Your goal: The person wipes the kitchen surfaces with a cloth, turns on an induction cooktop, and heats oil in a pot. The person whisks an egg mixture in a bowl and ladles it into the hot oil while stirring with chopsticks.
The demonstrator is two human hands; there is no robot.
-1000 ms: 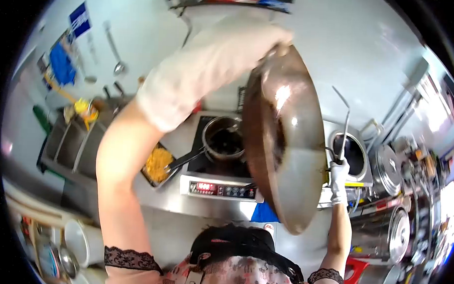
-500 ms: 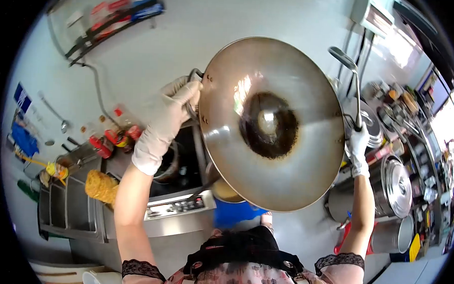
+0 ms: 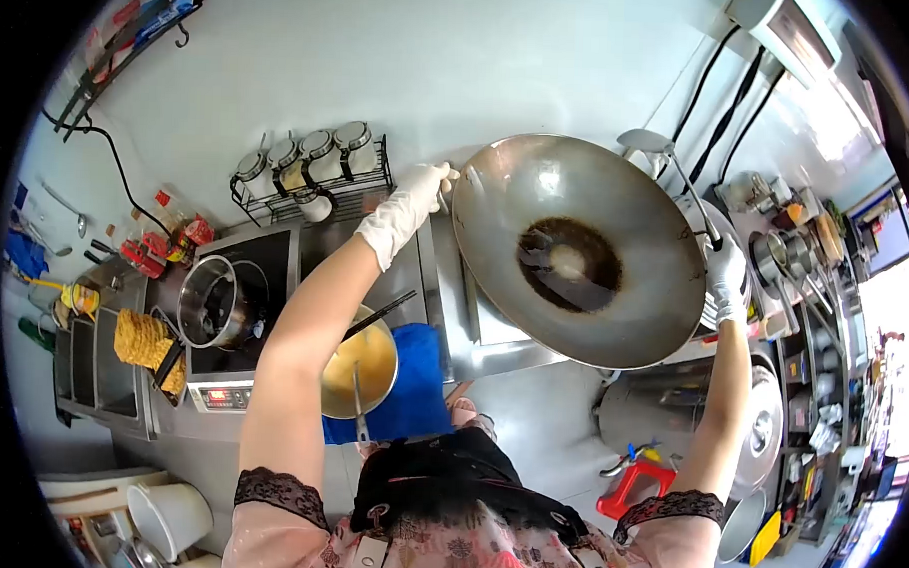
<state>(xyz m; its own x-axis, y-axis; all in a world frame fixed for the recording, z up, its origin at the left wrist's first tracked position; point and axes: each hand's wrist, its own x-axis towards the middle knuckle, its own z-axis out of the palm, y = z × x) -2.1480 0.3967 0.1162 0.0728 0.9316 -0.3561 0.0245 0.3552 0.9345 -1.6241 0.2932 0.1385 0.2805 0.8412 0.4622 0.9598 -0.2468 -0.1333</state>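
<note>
A long steel table (image 3: 502, 358) ran behind and to the left of the wok (image 3: 654, 291). The wok itself was held up in front of the person, its inside tilted toward the camera, with a dark brown patch (image 3: 532, 262) around a paler spot at its bottom; whether its underside touched anything could not be told. A big metal stockpot (image 3: 661, 396) stood nearer the person than the wok and a little to its right. To the wok's left lay a wire rack (image 3: 267, 209) of lidded jars, and nearer the person on that side was a blue cloth (image 3: 421, 395), overlapped by a pan (image 3: 347, 355) of yellow liquid. Farther left of the wok sat a saucepan (image 3: 195, 305) with dark contents, and past it a golden, crinkled food (image 3: 144, 340).

A ladle (image 3: 645, 140) rose at the wok's upper right edge, its head beyond the rim. The gloved left hand (image 3: 414, 210) was at the wok's left side, its fingers curled closed around the loop handle there. The gloved right hand (image 3: 727, 282) was at the opposite side — fingers wrapped tight, gripping the wok's other handle together with the ladle's shaft.
</note>
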